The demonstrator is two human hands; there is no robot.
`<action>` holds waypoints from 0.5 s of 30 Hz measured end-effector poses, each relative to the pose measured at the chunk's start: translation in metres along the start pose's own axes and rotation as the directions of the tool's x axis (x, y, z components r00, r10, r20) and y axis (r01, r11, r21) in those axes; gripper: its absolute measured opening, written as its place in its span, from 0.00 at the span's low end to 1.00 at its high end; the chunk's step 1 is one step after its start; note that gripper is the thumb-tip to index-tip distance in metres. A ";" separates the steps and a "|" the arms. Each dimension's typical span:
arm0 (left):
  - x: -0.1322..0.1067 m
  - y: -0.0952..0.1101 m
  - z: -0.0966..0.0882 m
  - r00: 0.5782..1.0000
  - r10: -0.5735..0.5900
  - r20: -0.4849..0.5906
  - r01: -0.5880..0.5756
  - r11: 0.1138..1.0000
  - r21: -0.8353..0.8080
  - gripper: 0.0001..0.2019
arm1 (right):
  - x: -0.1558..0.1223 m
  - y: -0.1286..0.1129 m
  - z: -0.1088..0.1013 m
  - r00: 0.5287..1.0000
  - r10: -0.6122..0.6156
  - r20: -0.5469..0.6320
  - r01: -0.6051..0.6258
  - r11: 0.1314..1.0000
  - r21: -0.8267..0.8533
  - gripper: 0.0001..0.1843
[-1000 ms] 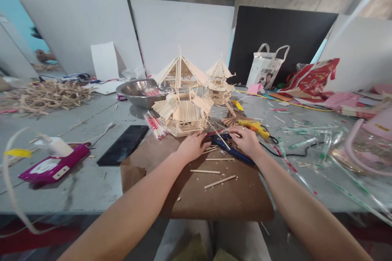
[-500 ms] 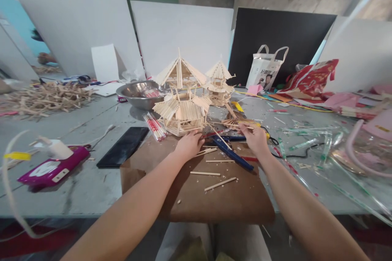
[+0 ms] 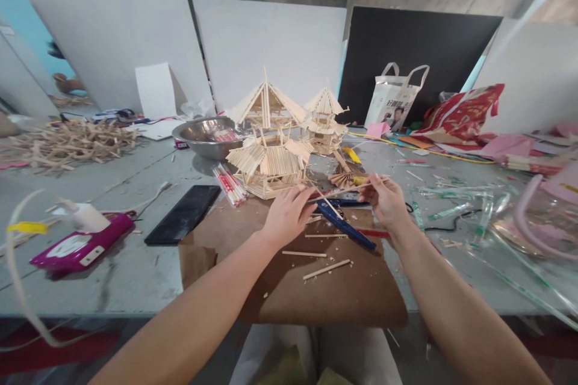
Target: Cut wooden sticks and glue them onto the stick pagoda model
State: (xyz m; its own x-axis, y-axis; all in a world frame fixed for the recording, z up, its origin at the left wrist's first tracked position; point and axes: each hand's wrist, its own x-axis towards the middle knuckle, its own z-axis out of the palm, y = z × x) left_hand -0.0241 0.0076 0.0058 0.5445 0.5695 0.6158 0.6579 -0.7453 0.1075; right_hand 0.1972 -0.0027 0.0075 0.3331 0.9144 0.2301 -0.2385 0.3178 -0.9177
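My right hand [image 3: 383,200] pinches the right end of a thin wooden stick [image 3: 339,192] above the brown board [image 3: 343,307]. At the stick's other end, the fingers and thumb of my left hand [image 3: 291,213] close around it, though the tips are partly hidden. Just behind my left hand stands a wooden-stick pavilion model [image 3: 271,162] with a slatted roof. Blue-handled pliers [image 3: 345,230] lie under the held stick, with another stick slanting across them. Cut sticks [image 3: 327,269] and small chips are scattered on the board nearer to me.
A smaller pavilion [image 3: 325,123] and a steel bowl [image 3: 194,135] stand behind. Left are a black phone [image 3: 183,215], a purple power strip [image 3: 83,242] and piled sticks [image 3: 76,143]. Plastic wrappers [image 3: 483,216] litter the right side, with a white bag [image 3: 391,99] farther back.
My left hand has moved up and right from beside the pavilion to the stick's left end. My right hand has shifted slightly right, still holding the stick.
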 end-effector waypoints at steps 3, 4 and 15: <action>-0.002 0.001 0.004 0.975 -0.066 0.211 0.076 0.996 -0.037 0.17 | -0.004 0.002 0.004 0.993 0.033 0.113 -0.024 0.997 -0.079 0.18; -0.002 0.000 0.004 0.963 -0.100 0.251 0.112 0.993 -0.032 0.17 | -0.005 0.003 0.005 0.990 0.032 0.136 -0.017 0.993 -0.116 0.18; -0.001 -0.018 0.009 0.925 -0.302 0.228 0.343 0.925 -0.165 0.19 | -0.010 0.024 0.007 0.859 0.151 0.490 0.382 0.448 -0.808 0.11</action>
State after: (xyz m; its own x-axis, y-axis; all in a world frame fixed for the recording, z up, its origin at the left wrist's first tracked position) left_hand -0.0315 0.0240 -0.0037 0.4237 0.8316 0.3590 0.7094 -0.5511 0.4393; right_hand 0.1823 -0.0023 -0.0141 -0.1965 0.9560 0.2179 0.7581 0.2890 -0.5846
